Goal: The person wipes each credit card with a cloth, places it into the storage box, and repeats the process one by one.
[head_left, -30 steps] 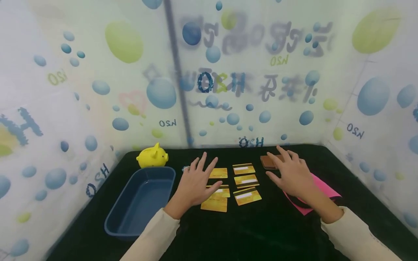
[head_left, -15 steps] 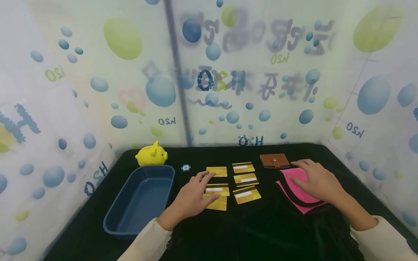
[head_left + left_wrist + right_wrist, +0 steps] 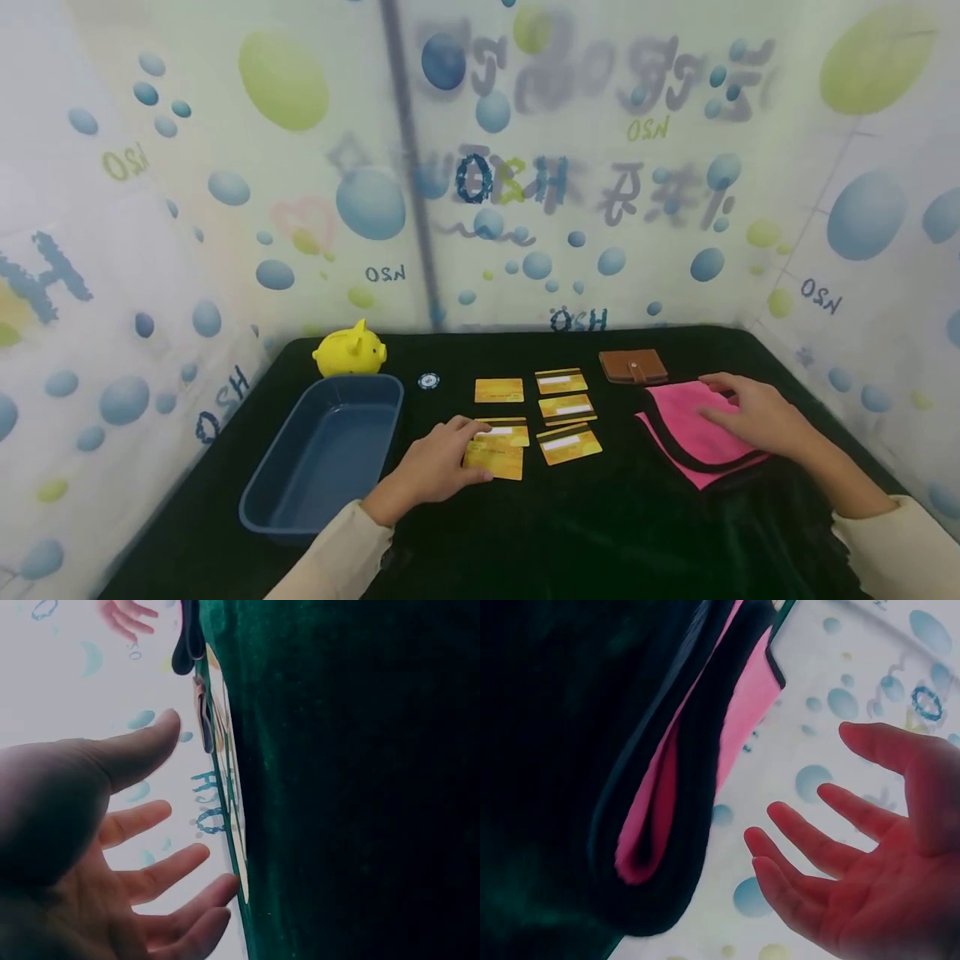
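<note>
In the head view my left hand (image 3: pixel 433 463) is over the left edge of two overlapping gold cards (image 3: pixel 495 461), its fingers slightly bent. The left wrist view shows that hand (image 3: pixel 142 877) with spread fingers and nothing in its grasp; the cards (image 3: pixel 238 855) appear edge-on beyond the fingertips. My right hand (image 3: pixel 761 417) hovers at the right side of a folded pink cloth with black edging (image 3: pixel 693 425). In the right wrist view the fingers of this hand (image 3: pixel 855 862) are loosely bent and apart from the folded cloth (image 3: pixel 742 712).
More gold cards (image 3: pixel 567 446) lie in the middle of the dark green tablecloth (image 3: pixel 585 533). Behind the pink cloth is a brown wallet (image 3: pixel 632 367). A blue tray (image 3: pixel 258 500) stands at left, with a yellow piggy bank (image 3: pixel 348 352) behind it and a poker chip (image 3: pixel 428 381) to its right.
My right hand has moved right, from in front of the wallet to the pink cloth's side. My left hand has come lower and nearer, uncovering the poker chip and the far left card.
</note>
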The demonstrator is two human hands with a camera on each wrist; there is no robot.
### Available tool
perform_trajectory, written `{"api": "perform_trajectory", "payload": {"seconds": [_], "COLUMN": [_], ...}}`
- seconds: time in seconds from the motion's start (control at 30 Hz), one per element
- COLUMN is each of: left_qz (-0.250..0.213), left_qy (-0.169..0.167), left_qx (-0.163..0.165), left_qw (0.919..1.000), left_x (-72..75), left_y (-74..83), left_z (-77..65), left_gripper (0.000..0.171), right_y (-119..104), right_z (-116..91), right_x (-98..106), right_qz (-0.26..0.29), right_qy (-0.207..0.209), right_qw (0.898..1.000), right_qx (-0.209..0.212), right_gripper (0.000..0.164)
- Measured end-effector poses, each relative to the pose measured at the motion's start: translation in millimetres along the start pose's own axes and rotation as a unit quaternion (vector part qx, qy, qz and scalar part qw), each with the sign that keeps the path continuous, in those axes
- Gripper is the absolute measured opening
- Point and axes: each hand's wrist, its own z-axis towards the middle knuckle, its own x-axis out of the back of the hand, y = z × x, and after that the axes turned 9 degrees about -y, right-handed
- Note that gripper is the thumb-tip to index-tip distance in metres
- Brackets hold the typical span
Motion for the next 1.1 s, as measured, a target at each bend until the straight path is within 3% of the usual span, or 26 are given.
{"api": "perform_trajectory", "payload": {"seconds": [0.2, 0.37, 0.7, 0.87, 1.1], "left_qz": [-0.032, -0.041, -0.015, -0.005, -0.027], "left_qy": [-0.014, -0.004, -0.003, -0.018, -0.027], "left_qx": [0.044, 0.077, 0.132, 0.139, 0.143], "left_qw": [0.9984, 0.9962, 0.9911, 0.9900, 0.9890], "left_x": [-5.2, -9.6, -12.3, -12.6, -11.5], "left_y": [0.3, 0.8, -2.1, -4.5, -3.0], "left_z": [2.9, 3.7, 9.2, 10.8, 8.9], "left_gripper": [0.058, 0.056, 0.063, 0.065, 0.062], "right_y": [21.9, 37.0, 58.3, 67.2, 73.9], "right_z": [-1.4, -3.8, -6.6, -5.9, -1.8], "right_x": [3.2, 4.8, 9.6, 10.0, 9.0], "right_qz": [0.005, 0.011, 0.036, 0.068, 0.108], "right_qy": [-0.016, -0.025, -0.072, -0.101, -0.140], "right_qw": [1.000, 0.999, 0.996, 0.992, 0.983], "right_qx": [-0.017, -0.026, -0.041, -0.043, -0.050], "right_gripper": [0.057, 0.056, 0.056, 0.055, 0.057]}}
